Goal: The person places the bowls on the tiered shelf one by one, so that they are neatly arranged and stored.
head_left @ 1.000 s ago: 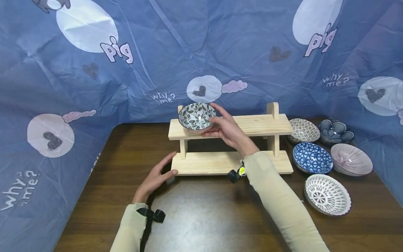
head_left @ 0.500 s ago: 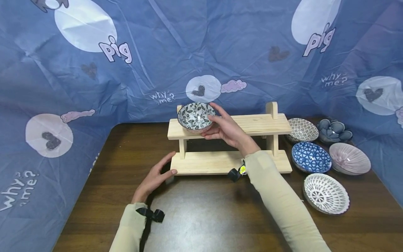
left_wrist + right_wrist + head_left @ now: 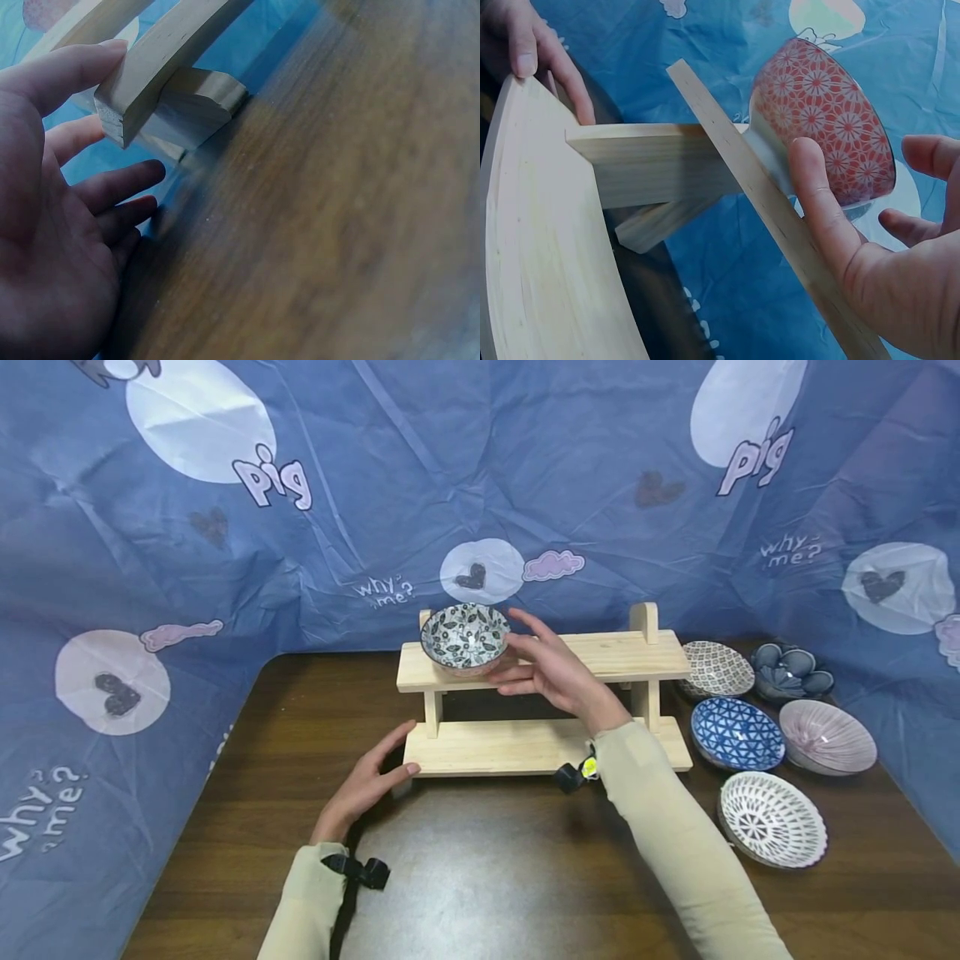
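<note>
A small bowl (image 3: 465,639), with dark leaves on white inside and a red flower pattern outside (image 3: 817,112), stands on the left part of a two-tier wooden shelf's upper board (image 3: 600,656). Just right of the bowl is my right hand (image 3: 555,672), its fingers spread and loose around the bowl's side without gripping it. Whether a fingertip still touches the bowl I cannot tell. My left hand (image 3: 363,785) holds the left end of the lower board (image 3: 487,750) between thumb and index finger; the other fingers (image 3: 120,184) hang free below the board.
Several bowls stand right of the shelf: a brown-patterned one (image 3: 716,670), a dark petal-shaped one (image 3: 791,672), a blue one (image 3: 737,733), a pinkish striped one (image 3: 827,737) and a white-and-green one (image 3: 772,820). Blue printed cloth (image 3: 360,510) hangs behind the brown table (image 3: 480,877).
My right hand has loosened its hold on the bowl and drawn slightly to the right. The bowl stays on the upper board. My left hand keeps its place on the lower board.
</note>
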A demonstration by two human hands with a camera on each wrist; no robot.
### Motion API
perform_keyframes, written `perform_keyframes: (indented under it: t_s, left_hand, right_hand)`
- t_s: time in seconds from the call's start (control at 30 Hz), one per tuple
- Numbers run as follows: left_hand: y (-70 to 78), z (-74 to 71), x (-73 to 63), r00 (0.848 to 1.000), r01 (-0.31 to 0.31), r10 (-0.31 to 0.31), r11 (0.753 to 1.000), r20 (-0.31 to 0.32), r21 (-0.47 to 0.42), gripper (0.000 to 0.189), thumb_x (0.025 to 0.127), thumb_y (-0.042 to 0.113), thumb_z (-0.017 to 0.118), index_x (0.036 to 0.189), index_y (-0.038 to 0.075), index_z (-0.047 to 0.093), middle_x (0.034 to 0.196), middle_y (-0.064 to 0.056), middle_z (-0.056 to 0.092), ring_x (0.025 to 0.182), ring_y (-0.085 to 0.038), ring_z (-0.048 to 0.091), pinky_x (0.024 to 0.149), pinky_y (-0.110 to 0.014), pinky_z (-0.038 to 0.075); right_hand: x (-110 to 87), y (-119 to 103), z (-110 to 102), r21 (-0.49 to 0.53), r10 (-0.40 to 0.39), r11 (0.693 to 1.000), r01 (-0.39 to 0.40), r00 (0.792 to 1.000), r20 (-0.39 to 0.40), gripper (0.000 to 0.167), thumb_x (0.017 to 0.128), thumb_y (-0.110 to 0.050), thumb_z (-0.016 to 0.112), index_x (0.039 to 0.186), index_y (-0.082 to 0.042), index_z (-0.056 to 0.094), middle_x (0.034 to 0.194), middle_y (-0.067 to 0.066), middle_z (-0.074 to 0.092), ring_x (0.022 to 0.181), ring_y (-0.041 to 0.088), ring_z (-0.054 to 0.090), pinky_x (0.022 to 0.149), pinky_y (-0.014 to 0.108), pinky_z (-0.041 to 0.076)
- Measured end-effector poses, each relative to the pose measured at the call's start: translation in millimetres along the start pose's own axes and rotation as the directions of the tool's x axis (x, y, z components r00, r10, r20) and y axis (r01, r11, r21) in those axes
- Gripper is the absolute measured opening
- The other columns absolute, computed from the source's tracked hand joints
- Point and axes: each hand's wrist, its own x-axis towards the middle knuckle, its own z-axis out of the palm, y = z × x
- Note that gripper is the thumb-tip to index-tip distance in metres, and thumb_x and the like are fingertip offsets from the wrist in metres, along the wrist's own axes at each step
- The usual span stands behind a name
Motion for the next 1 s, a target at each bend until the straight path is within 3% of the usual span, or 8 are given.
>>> perform_keyframes:
  t_s: [0.13, 0.23, 0.33, 0.7, 1.0]
  left_hand:
    - [0.9, 0.0, 0.0, 1.000, 0.003, -0.003, 1.000, 0.000, 0.002, 0.069, 0.095, 0.029, 0.066, 0.156, 0.019, 0.035, 0.164, -0.014, 0.032, 0.154, -0.037, 0.023, 0.122, -0.067, 0.013]
    - [0.8, 0.1, 0.0, 1.000, 0.003, -0.003, 1.000, 0.001, 0.005, 0.069, 0.095, 0.029, 0.066, 0.156, 0.019, 0.035, 0.164, -0.014, 0.031, 0.154, -0.038, 0.023, 0.122, -0.068, 0.013]
    - [0.5, -0.1, -0.1, 1.000, 0.004, -0.004, 1.000, 0.001, 0.009, 0.069, 0.095, 0.029, 0.066, 0.156, 0.020, 0.035, 0.164, -0.014, 0.031, 0.154, -0.037, 0.024, 0.122, -0.068, 0.013]
    - [0.3, -0.2, -0.1, 1.000, 0.008, -0.008, 1.000, 0.001, 0.004, 0.069, 0.095, 0.029, 0.067, 0.156, 0.021, 0.036, 0.165, -0.012, 0.031, 0.154, -0.037, 0.023, 0.122, -0.068, 0.012]
    - [-1.5, 0.9, 0.7, 1.000, -0.010, 0.010, 1.000, -0.004, -0.001, 0.069, 0.095, 0.028, 0.067, 0.156, 0.020, 0.035, 0.164, -0.012, 0.032, 0.154, -0.036, 0.025, 0.122, -0.066, 0.013]
  right_hand:
    - [-3.9, -1.1, -3.1, -0.008, 0.000, 1.000, 0.000, 1.000, -0.010, 0.061, 0.107, -0.021, 0.042, 0.161, -0.029, 0.015, 0.113, 0.012, 0.063, 0.079, 0.022, 0.075, 0.073, 0.037, 0.063]
    - [-7.3, -2.2, -6.0, -0.007, -0.001, 1.000, 0.001, 1.000, -0.018, 0.061, 0.107, -0.020, 0.041, 0.161, -0.028, 0.015, 0.139, 0.021, 0.047, 0.078, 0.021, 0.075, 0.072, 0.036, 0.063]
    - [-10.7, -2.7, -9.8, 0.003, -0.011, 1.000, 0.011, 1.000, -0.017, 0.060, 0.107, -0.020, 0.041, 0.161, -0.026, 0.015, 0.152, 0.025, 0.035, 0.078, 0.020, 0.075, 0.072, 0.035, 0.063]
    - [-26.5, -4.4, -23.7, 0.023, -0.054, 0.998, 0.054, 0.998, -0.020, 0.058, 0.108, -0.019, 0.040, 0.161, -0.024, 0.017, 0.144, 0.028, 0.044, 0.079, 0.022, 0.076, 0.073, 0.036, 0.063]
    - [-38.9, -5.9, -33.3, 0.024, -0.071, 0.997, 0.071, 0.997, -0.024, 0.056, 0.108, -0.020, 0.039, 0.160, -0.024, 0.019, 0.147, 0.029, 0.041, 0.082, 0.022, 0.076, 0.075, 0.038, 0.063]
